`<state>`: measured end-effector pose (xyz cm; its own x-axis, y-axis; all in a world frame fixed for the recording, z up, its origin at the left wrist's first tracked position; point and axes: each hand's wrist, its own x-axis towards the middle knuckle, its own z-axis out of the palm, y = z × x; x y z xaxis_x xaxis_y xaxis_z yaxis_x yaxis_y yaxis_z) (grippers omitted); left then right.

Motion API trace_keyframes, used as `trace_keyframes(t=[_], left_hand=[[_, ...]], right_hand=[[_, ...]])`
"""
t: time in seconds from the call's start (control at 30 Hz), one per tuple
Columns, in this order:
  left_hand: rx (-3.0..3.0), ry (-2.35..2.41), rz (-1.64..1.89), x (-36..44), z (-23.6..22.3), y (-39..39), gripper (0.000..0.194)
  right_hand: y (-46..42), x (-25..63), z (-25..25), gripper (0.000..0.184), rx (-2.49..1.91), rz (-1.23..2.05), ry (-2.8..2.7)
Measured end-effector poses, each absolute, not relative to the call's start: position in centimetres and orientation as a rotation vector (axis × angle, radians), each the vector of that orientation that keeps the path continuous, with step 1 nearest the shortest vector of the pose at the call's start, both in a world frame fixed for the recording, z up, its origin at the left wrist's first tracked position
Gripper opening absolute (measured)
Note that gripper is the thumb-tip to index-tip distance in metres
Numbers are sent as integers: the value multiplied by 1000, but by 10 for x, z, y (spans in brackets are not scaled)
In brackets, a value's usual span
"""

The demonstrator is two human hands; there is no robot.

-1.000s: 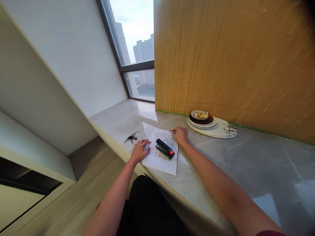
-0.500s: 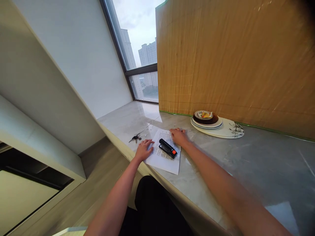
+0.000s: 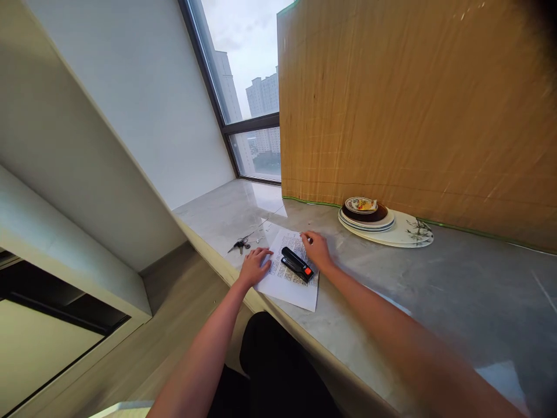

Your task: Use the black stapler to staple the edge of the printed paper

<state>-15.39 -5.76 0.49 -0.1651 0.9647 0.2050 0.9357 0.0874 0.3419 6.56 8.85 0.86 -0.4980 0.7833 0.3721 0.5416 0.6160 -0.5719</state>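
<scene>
A printed sheet of paper (image 3: 285,290) lies on the grey stone ledge, and a black stapler (image 3: 297,264) with an orange-red patch rests on top of it. My left hand (image 3: 256,267) lies flat over the paper's left edge, fingers spread. At the upper right corner of the sheet, my right hand (image 3: 317,249) has its fingers curled, with the tips pinched at the paper's edge. Whether there is more than one sheet under the stapler, I cannot tell. A bunch of keys (image 3: 241,244) sits just beyond my left hand.
Stacked plates (image 3: 369,223) with a small packet on top stand on a long oval platter (image 3: 409,229) by the wooden-looking panel (image 3: 391,104). Tiny bits lie near the keys. A window (image 3: 255,151) is at the far end; the ledge drops to the floor on the left.
My right hand's fingers have gone from lying stretched over the paper's corner to curled and pinched there, and its wrist has shifted slightly. The left hand and stapler stay put.
</scene>
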Motion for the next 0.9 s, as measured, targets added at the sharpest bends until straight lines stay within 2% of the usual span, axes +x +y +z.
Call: trace_keyframes(t=[0.1, 0.23, 0.6, 0.73, 0.9], left_hand=[[1985, 2288, 620, -150, 3, -58, 34], [2002, 2339, 640, -149, 4, -50, 27], [2061, 2356, 793, -166, 6, 27, 33], [2211, 2153, 738, -153, 9, 48, 43], [2549, 1642, 406, -129, 24, 89, 74]], right_hand=[[57, 75, 5, 40, -914, 660, -2235], [30, 97, 0, 48, -675, 769, -2293], [8, 148, -5, 17, -860, 525, -2411], [5, 144, -5, 11, -961, 411, -2384], [2, 144, -1, 11, -972, 396, -2385]])
